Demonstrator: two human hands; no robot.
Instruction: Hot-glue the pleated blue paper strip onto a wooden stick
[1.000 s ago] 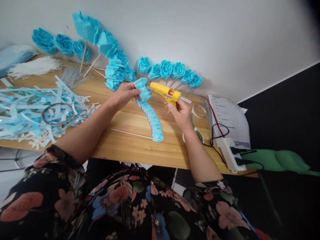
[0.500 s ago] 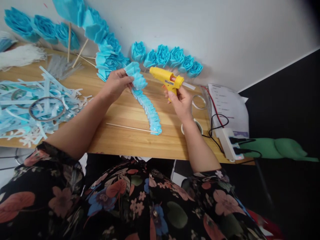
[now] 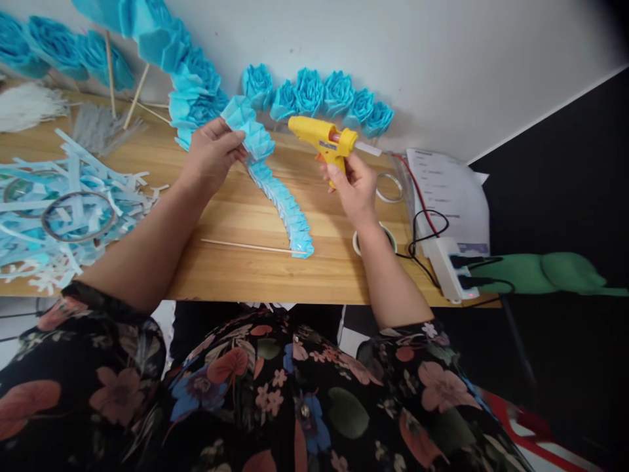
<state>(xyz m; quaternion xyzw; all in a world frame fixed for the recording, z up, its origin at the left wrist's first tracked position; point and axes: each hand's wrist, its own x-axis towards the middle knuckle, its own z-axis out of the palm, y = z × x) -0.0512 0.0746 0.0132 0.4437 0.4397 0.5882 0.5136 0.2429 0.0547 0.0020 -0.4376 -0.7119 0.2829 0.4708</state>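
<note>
Between the fingers and thumb of my left hand (image 3: 213, 154) is the far end of a pleated light-blue paper strip (image 3: 278, 191). The strip curves down the table toward me. Its near end lies over the tip of a thin wooden stick (image 3: 250, 245), which rests flat on the tabletop. My right hand (image 3: 354, 190) is wrapped round the handle of a yellow hot glue gun (image 3: 324, 139). The gun's nozzle points left, toward the strip but apart from it, and a glue stick (image 3: 368, 149) pokes out of its back.
Blue paper roses (image 3: 309, 92) line the wall behind the wooden table (image 3: 236, 275). Paper scraps (image 3: 83, 203) are heaped at the left. Tape rolls (image 3: 390, 187), a power strip (image 3: 449, 265) with cables and printed sheets (image 3: 442, 190) lie at the right.
The view has shifted slightly. My left hand, still pinching the strip, has moved a little left, widening the space between the strip's far end and the glue gun.
</note>
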